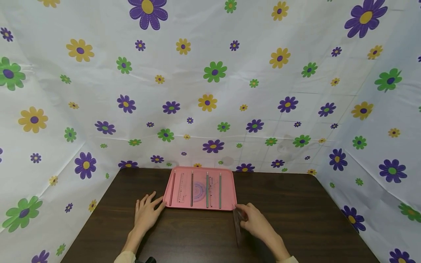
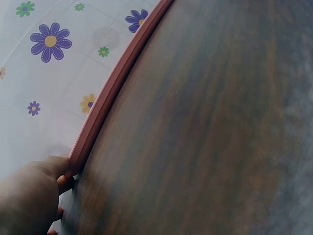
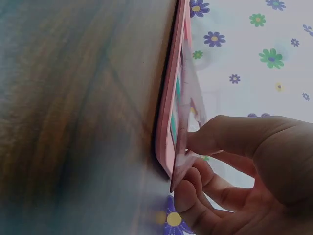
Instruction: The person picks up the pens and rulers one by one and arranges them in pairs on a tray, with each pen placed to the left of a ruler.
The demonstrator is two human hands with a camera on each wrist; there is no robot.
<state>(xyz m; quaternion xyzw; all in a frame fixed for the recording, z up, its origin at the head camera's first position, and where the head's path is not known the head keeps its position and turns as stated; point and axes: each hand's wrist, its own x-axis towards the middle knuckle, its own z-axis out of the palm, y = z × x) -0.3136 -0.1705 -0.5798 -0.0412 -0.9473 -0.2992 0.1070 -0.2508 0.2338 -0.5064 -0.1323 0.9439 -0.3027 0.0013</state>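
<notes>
A pink tray lies on the dark table, holding several pencils, a clear ruler and a clear protractor. My left hand lies at the tray's near left corner, fingers spread and the thumb touching the rim. The left wrist view shows that thumb right at the tray's edge. At the near right corner, my right hand pinches a clear set square between thumb and fingers. In the right wrist view the set square stands on edge, overlapping the tray's rim.
Among the pencils are a red pencil at the left, a dark pencil, and two green ones at the right. Another clear measuring piece lies between the green pencils. A flower-printed sheet hangs behind and beside the table.
</notes>
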